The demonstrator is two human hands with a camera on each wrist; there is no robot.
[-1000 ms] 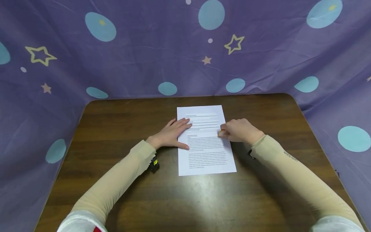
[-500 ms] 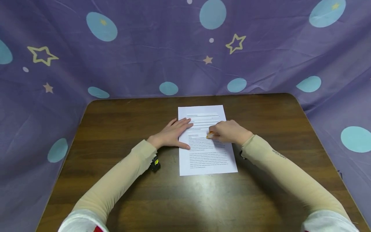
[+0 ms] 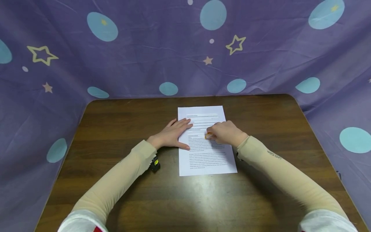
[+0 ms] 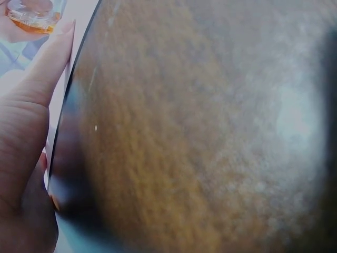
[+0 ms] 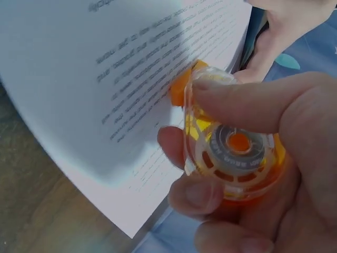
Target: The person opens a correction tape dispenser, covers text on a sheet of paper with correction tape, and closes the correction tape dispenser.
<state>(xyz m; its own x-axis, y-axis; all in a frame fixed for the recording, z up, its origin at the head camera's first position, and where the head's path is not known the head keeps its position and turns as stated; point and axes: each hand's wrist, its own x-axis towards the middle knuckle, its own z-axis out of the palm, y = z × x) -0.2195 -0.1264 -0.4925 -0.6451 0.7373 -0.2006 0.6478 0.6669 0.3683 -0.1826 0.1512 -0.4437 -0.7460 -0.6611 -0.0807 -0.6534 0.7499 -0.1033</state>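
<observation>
A printed sheet of paper (image 3: 208,164) lies on the table, with white strips over parts of its upper text. My left hand (image 3: 171,133) rests on the sheet's left edge, fingers spread and straight. My right hand (image 3: 227,132) grips a correction tape dispenser (image 5: 237,142) with a clear and orange case between thumb and curled fingers. In the right wrist view its orange tip (image 5: 182,87) is right at the printed lines. From the left wrist view, the left thumb (image 4: 45,68) lies on the paper, with part of the dispenser (image 4: 34,18) beyond it.
The brown wooden table (image 3: 130,112) extends around the sheet on all sides. A purple curtain (image 3: 130,58) with blue ovals and stars hangs along its back and sides.
My right hand has moved left across the sheet with the correction tape dispenser, from near its right edge to about the middle; it slowed lately. The left hand has stayed in place.
</observation>
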